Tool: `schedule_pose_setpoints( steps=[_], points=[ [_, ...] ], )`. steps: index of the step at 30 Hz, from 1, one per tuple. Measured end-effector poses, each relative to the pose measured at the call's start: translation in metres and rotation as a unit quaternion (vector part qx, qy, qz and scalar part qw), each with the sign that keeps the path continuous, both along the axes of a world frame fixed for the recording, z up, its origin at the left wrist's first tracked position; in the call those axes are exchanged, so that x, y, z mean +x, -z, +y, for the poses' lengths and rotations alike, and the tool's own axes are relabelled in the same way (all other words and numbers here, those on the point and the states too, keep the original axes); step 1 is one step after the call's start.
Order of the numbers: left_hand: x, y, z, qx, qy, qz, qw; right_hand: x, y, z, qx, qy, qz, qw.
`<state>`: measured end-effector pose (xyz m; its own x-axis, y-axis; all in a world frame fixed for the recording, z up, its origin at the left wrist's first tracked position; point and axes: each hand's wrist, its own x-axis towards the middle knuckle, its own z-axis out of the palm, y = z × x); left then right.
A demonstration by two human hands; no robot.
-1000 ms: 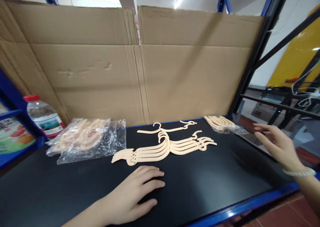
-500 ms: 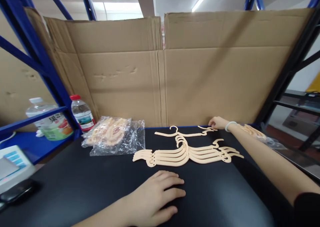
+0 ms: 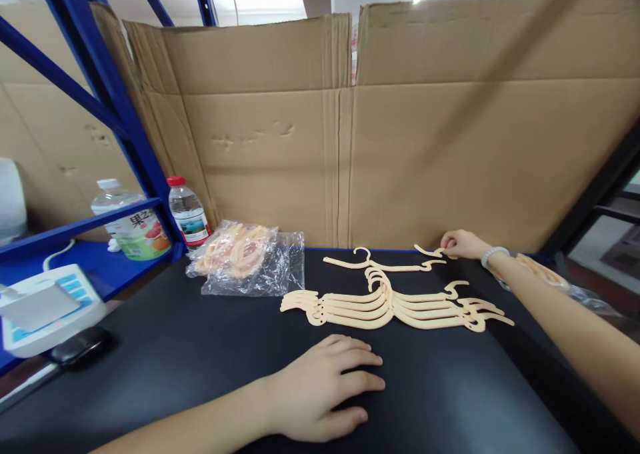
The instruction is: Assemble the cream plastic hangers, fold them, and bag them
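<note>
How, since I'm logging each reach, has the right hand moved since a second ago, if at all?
Yes: the right hand has moved left, much closer to the middle seam of the cardboard.

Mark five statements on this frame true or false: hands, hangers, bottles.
1. The single hanger lies between the stacked hangers and the cardboard. True.
2. The left hand grips the stacked hangers. False: it holds nothing, its fingers spread over the black tabletop on the near side of them.
3. The right hand has its fingertips at one end of a small curved piece. True.
4. Both bottles have red caps. False: the one nearer the plastic bag has a red cap, the other a white cap.
5. A pale bracelet is on the right wrist. True.
</note>
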<state>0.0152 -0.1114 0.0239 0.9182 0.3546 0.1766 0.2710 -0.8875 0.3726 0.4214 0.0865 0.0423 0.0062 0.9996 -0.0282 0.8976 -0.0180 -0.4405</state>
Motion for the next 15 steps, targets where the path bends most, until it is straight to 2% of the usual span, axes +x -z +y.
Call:
schedule_pose_setpoints(
  steps=[4, 7, 9, 11, 12, 15],
  points=[
    [-0.001, 0.000, 0.002, -0.076, -0.013, -0.058, 0.995, -0.019, -0.019, -0.019, 0.051, -0.014, 0.146, 0.988],
    [0.001, 0.004, 0.004, -0.160, -0.078, -0.127, 0.976, -0.058, -0.029, -0.049, 0.044, -0.047, 0.249, 0.966],
    [0.003, 0.009, 0.005, -0.229, -0.127, -0.193, 0.946, -0.094, -0.031, -0.075, 0.006, -0.092, 0.313, 0.945],
    [0.006, 0.014, 0.005, -0.306, -0.155, -0.265, 0.901, -0.132, -0.030, -0.105, -0.098, -0.176, 0.466, 0.862],
    [0.007, 0.015, 0.005, -0.336, -0.162, -0.298, 0.879, -0.150, -0.028, -0.119, -0.127, -0.195, 0.506, 0.830],
    [0.010, 0.015, 0.003, -0.361, -0.172, -0.376, 0.836, -0.191, -0.019, -0.153, -0.220, -0.211, 0.557, 0.773]
  ],
)
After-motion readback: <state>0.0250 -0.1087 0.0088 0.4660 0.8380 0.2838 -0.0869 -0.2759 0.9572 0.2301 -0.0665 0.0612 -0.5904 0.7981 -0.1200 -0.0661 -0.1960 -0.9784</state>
